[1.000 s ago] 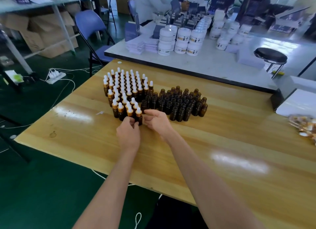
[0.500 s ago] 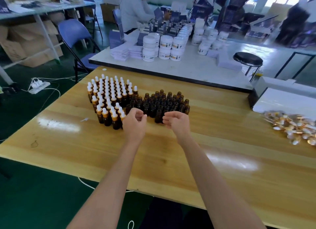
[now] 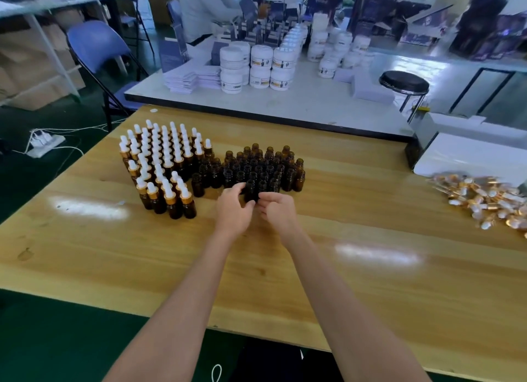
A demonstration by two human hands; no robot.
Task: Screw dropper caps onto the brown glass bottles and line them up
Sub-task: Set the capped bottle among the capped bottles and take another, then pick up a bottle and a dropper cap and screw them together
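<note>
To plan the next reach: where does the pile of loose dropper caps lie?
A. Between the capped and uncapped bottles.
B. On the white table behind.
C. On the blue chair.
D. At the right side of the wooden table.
D: the pile of loose dropper caps lies on the wooden table near its right edge, apart from the uncapped brown bottles.

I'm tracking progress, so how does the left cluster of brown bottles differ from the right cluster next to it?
The left cluster wears white-bulbed dropper caps with gold collars; the right cluster has open necks. The left cluster stands taller because of its caps; the right cluster looks lower and darker. Both are brown glass bottles, upright on the wooden table.
</note>
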